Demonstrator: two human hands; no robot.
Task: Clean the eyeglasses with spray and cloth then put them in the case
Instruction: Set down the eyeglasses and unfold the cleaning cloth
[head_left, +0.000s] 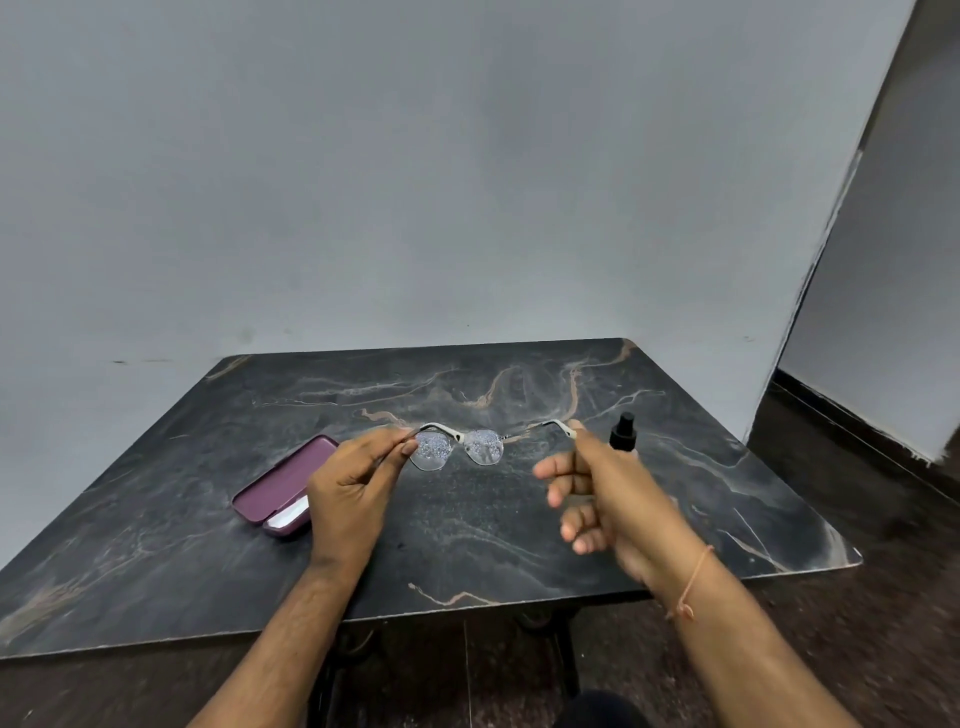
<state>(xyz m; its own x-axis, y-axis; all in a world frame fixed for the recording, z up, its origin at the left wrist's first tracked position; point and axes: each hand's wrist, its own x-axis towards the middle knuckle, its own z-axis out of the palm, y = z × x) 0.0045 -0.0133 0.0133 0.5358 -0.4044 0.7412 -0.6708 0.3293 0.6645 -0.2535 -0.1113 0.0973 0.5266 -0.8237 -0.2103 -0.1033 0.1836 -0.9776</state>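
Note:
I hold the eyeglasses (460, 446) above the middle of the dark marble table (467, 545), lenses facing me and speckled with spray droplets. My left hand (353, 486) pinches the left temple near its hinge. My right hand (597, 493) pinches the right temple with thumb and forefinger, its other fingers spread. A small black-capped spray bottle (622, 431) stands on the table just behind my right hand. The purple glasses case (283, 483) lies open to the left of my left hand, with a white cloth (291, 514) inside its near end.
The table's far edge meets a grey wall (415, 182). Its right edge ends near a wall corner and a dark floor (857, 519). Dark table legs show under the front edge.

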